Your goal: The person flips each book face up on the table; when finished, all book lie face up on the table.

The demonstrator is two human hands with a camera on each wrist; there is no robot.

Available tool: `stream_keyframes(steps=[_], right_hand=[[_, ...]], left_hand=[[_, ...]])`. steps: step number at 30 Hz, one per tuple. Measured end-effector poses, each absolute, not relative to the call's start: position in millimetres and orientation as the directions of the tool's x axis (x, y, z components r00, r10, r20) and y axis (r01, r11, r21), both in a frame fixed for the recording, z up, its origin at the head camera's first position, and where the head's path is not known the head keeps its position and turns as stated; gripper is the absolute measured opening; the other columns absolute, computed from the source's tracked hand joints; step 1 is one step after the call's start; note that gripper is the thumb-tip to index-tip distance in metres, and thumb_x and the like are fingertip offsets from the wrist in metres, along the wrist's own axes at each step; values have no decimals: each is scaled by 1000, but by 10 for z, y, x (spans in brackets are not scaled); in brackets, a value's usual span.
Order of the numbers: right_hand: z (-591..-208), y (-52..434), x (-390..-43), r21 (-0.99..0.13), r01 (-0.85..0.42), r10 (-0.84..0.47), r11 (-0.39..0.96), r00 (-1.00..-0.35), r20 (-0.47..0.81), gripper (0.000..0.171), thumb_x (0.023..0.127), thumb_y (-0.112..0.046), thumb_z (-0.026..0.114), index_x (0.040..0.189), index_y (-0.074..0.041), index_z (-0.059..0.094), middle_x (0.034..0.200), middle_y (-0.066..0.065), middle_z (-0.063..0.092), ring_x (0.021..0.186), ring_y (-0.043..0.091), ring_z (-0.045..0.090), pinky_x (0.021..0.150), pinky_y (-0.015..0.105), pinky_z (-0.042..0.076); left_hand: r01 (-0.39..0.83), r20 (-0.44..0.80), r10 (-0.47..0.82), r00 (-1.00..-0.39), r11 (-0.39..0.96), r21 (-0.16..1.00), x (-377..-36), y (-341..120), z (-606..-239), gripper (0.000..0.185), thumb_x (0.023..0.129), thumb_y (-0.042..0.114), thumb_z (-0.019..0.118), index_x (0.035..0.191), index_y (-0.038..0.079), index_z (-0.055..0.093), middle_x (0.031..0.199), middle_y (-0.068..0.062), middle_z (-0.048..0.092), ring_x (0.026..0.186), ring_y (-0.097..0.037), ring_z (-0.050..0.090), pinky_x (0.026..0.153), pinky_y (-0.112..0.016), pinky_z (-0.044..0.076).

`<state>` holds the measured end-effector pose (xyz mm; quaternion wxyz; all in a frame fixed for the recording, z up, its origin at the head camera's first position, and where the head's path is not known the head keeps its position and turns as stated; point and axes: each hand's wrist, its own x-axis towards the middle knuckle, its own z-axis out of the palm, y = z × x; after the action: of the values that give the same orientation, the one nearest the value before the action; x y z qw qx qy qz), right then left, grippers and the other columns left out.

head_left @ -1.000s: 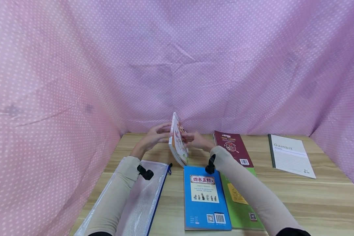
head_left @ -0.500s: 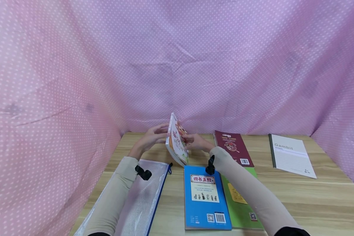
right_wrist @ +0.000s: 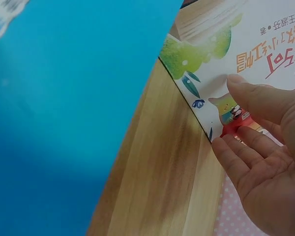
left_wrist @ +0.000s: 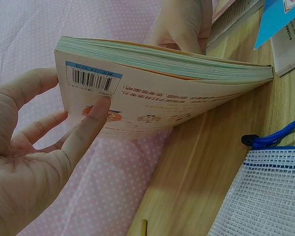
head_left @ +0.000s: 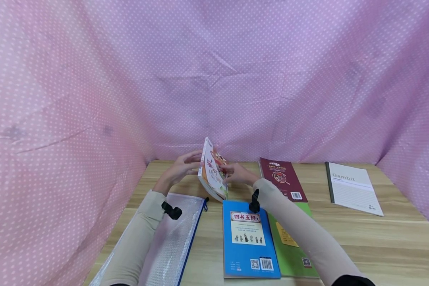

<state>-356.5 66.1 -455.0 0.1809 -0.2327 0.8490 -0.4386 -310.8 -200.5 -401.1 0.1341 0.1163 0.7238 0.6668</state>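
A white picture book (head_left: 213, 171) with an orange cartoon figure on its front cover stands tilted to the left at the back of the table. My left hand (head_left: 180, 169) is on its left side; in the left wrist view, extended fingers (left_wrist: 91, 123) touch the back cover beside the barcode. From the other side, my right hand (head_left: 237, 174) lays its thumb and fingertips against the front cover, as the right wrist view shows. Just in front lies a blue book (head_left: 252, 254), partly over a green book (head_left: 289, 238).
On the left, a white mesh zip pouch (head_left: 171, 238) with blue trim lies under my left forearm. A maroon book (head_left: 284, 178) lies behind the green one. Farther right is a white Gambit notebook (head_left: 354, 188). Pink dotted cloth (head_left: 214, 79) hangs behind the table.
The picture book has leaned further left, showing more of its front cover. My left hand has shifted slightly left with it; my right hand has moved little.
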Motion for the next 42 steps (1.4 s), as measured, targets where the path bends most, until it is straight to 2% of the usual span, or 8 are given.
stream_keyframes(steps=[4, 12, 18, 22, 30, 33, 37, 42], right_hand=[[-4552, 650, -3547, -811, -239, -537, 534, -837, -107, 75, 87, -13, 81, 153, -16, 47, 155, 12, 50, 136, 34, 51, 117, 53, 42], [-4551, 619, -3514, -769, -266, -522, 581, -847, -101, 76, 86, -12, 81, 153, -16, 46, 157, 13, 48, 144, 37, 45, 119, 54, 39], [-4582, 622, -3522, -766, -279, -532, 579, -841, -96, 74, 88, -13, 80, 154, -18, 46, 153, 16, 49, 136, 33, 50, 115, 51, 45], [-4585, 624, -3511, -765, -279, -533, 581, -840, -98, 73, 89, -13, 80, 154, -19, 46, 150, 15, 51, 129, 31, 51, 113, 50, 45], [-4571, 635, -3494, -756, -296, -546, 584, -832, -96, 70, 89, -13, 79, 152, -16, 49, 154, 16, 48, 141, 36, 47, 118, 54, 40], [-4568, 641, -3486, -752, -304, -555, 584, -826, -97, 70, 90, -13, 79, 152, -14, 49, 150, 17, 52, 130, 31, 52, 113, 49, 46], [-4562, 650, -3478, -738, -322, -565, 593, -819, -97, 69, 90, -13, 79, 151, -11, 49, 136, 17, 57, 112, 28, 53, 98, 38, 50], [-4558, 658, -3472, -728, -340, -577, 596, -812, -93, 68, 89, -13, 80, 150, -9, 50, 131, 16, 56, 110, 29, 52, 91, 33, 47]], left_hand=[[-10, -44, 348, -936, 99, 995, -3109, -2039, -4033, 62, 99, 8, 64, 156, 11, 40, 157, -21, 42, 143, -40, 45, 112, -54, 47], [-31, -65, 354, -933, 101, 994, -3100, -2104, -4060, 65, 98, 8, 65, 157, 10, 37, 159, -20, 40, 144, -41, 43, 112, -56, 46], [-29, -65, 373, -926, 101, 994, -3079, -2142, -4079, 66, 99, 9, 65, 158, 11, 35, 162, -19, 37, 145, -41, 42, 115, -59, 42], [-24, -61, 368, -928, 105, 994, -3067, -2158, -4098, 67, 99, 8, 65, 158, 11, 35, 161, -19, 38, 144, -40, 44, 115, -57, 43], [-27, -63, 353, -934, 106, 994, -3056, -2198, -4147, 65, 98, 3, 63, 158, 9, 36, 156, -23, 42, 138, -38, 50, 111, -52, 49], [-25, -64, 348, -935, 114, 993, -3049, -2219, -4169, 66, 98, 2, 62, 158, 8, 35, 156, -25, 42, 135, -37, 52, 107, -47, 52], [-31, -69, 343, -937, 116, 993, -3030, -2249, -4196, 67, 98, 2, 62, 158, 8, 35, 157, -25, 41, 136, -37, 52, 107, -46, 53], [-46, -80, 335, -939, 109, 993, -3008, -2285, -4235, 68, 98, 2, 63, 159, 8, 34, 158, -26, 38, 138, -40, 49, 111, -49, 49]])
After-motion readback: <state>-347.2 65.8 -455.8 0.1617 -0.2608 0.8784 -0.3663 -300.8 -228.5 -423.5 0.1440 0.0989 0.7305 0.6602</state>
